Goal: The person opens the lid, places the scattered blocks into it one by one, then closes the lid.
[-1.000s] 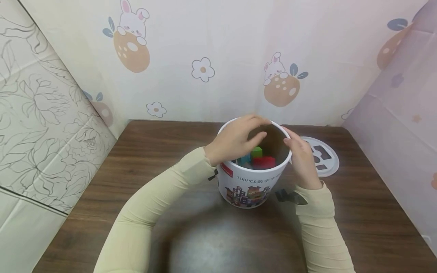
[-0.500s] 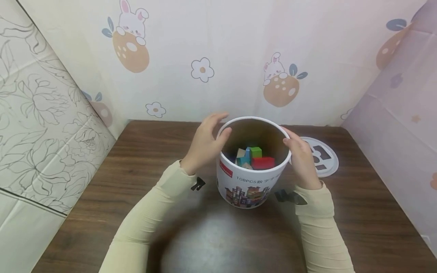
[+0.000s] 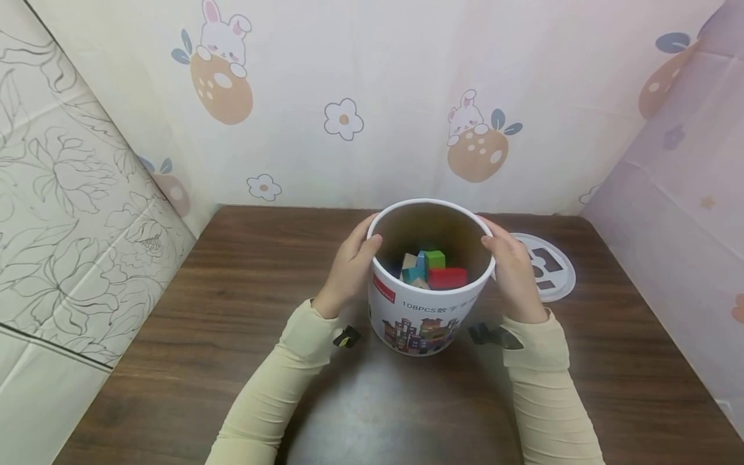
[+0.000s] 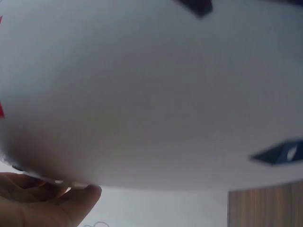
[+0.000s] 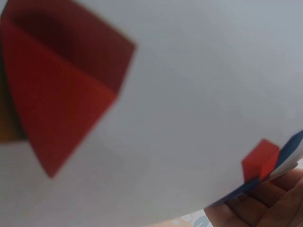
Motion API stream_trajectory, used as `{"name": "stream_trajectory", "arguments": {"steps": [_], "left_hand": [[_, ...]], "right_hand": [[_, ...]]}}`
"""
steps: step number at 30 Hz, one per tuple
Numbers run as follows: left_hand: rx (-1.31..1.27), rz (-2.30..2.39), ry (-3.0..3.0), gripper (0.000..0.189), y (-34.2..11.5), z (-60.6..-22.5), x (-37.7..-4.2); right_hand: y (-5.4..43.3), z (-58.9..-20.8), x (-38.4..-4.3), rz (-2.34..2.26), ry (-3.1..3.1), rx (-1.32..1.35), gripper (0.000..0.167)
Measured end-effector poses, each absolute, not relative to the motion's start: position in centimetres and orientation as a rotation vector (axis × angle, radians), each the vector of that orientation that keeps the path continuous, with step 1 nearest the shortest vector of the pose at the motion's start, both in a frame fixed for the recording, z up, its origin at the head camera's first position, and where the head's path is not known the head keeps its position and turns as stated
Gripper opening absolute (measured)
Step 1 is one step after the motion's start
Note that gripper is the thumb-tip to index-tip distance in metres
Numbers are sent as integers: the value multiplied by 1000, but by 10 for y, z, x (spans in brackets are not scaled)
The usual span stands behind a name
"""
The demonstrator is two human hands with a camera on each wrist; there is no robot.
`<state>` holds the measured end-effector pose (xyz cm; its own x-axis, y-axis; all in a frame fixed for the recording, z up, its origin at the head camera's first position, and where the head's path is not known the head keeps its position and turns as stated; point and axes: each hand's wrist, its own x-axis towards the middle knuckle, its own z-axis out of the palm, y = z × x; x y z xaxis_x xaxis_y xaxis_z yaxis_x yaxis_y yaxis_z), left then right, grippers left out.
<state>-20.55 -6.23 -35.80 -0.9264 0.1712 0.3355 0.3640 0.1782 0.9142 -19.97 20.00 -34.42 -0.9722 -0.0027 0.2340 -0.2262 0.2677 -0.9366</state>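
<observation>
A white bucket (image 3: 427,310) with a printed picture of a block town stands upright on the table. Toy blocks lie low inside it, among them a red block (image 3: 447,278) and a green block (image 3: 435,259). My left hand (image 3: 347,266) grips the bucket's left side, its thumb at the rim and its fingers mostly hidden behind the wall. On the opposite side my right hand (image 3: 514,274) holds the rim the same way. White printed wall fills both wrist views, with the fingers (image 4: 80,201) along its edge in the left one.
Right of the bucket lies a white round lid (image 3: 558,284) with cut-outs, partly behind my right hand. The brown wooden table (image 3: 232,284) meets a patterned curtain (image 3: 360,161) at the back. Dark wrist-mounted devices sit at both cuffs.
My left hand has moved from over the bucket's mouth out to its left side and now grips the rim. The right hand and the bucket have stayed in place.
</observation>
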Motion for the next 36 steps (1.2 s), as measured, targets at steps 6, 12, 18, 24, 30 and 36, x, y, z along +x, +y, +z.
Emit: {"name": "stream_trajectory", "arguments": {"steps": [6, 12, 18, 24, 30, 36], "left_hand": [[-539, -1880, -2225, 46, -55, -361, -203], [-504, -1893, -2213, 45, -52, -363, -201], [-518, -1886, -2188, 45, -51, -363, -201], [-526, -1879, -2181, 44, -50, -362, -200], [-533, -1863, -2191, 45, -50, -363, -201], [-530, -1836, -2197, 46, -49, -362, -200]], "right_hand": [[200, -344, -199, 1789, -2343, 236, 44], [202, -343, -197, 1731, -2399, 208, 47], [214, -343, -195, 1562, -2496, 202, 53], [243, -345, -202, 1376, -2546, 135, 51], [286, -352, -217, 1261, -2605, -90, 53], [328, -366, -239, 1050, -2768, -179, 59]]}}
